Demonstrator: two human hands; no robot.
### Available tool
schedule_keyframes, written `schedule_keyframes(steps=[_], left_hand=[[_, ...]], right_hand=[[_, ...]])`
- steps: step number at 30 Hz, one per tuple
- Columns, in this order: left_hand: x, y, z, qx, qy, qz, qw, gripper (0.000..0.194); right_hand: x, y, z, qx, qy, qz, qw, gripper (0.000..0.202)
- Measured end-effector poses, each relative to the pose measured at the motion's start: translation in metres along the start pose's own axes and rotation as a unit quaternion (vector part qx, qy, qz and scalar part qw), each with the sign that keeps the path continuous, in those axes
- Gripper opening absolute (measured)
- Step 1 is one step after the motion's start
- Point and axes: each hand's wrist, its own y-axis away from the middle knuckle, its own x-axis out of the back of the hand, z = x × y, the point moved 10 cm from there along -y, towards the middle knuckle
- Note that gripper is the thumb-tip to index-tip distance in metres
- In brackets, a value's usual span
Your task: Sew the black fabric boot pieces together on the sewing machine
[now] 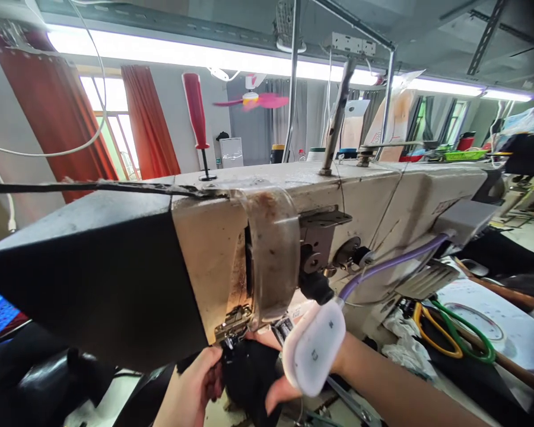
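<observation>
A piece of black fabric lies under the metal presser foot of a sewing machine. At its left edge, my left hand is closed, thumb on top and fingers curled on the cloth. My right hand is around the right side of the same fabric. Its thumb shows in front and some fingers show behind, near the foot. A white oval lamp head on a purple flexible neck hides most of that hand and the wrist.
A red-handled screwdriver stands upright on the machine top. Yellow-handled scissors and green-handled scissors lie at the right, near crumpled white material. A clear curved guard covers the machine's front. Dark material lies at the left.
</observation>
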Motion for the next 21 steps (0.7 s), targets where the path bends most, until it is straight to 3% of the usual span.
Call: schedule_keyframes(steps=[2,3,4,6,11,13,15,18,21], left_hand=[[0.004,0.001,0.006,-0.034,-0.037,0.015,0.999,0.035],[0.006,0.001,0.008,-0.050,-0.061,0.019,0.997,0.038],[0.007,0.001,0.009,-0.063,-0.082,0.021,0.994,0.040],[0.008,0.001,0.009,-0.085,-0.111,0.023,0.990,0.042],[0.006,0.000,0.012,-0.119,-0.139,0.021,0.983,0.044],[0.004,0.000,0.012,-0.125,-0.132,0.016,0.983,0.045],[0.003,0.000,0.010,-0.124,-0.116,0.020,0.985,0.045],[0.004,0.002,0.006,-0.109,-0.086,0.018,0.990,0.043],[0.007,-0.001,-0.002,-0.036,0.007,-0.010,0.999,0.034]], right_hand=[[0.001,0.008,-0.024,0.035,0.007,0.061,0.997,0.060],[0.002,0.013,-0.033,0.018,0.025,0.105,0.994,0.056],[0.005,0.020,-0.037,-0.029,0.055,0.164,0.985,0.050],[0.000,0.032,-0.043,-0.117,0.083,0.196,0.970,0.042],[-0.032,0.037,-0.047,-0.156,0.072,0.038,0.984,0.058],[-0.040,0.041,-0.044,-0.150,0.077,0.008,0.986,0.065],[-0.046,0.043,-0.041,-0.142,0.075,0.019,0.987,0.066],[-0.045,0.043,-0.038,-0.120,0.056,0.099,0.986,0.061],[-0.041,0.036,-0.031,-0.093,-0.007,0.108,0.990,0.052]])
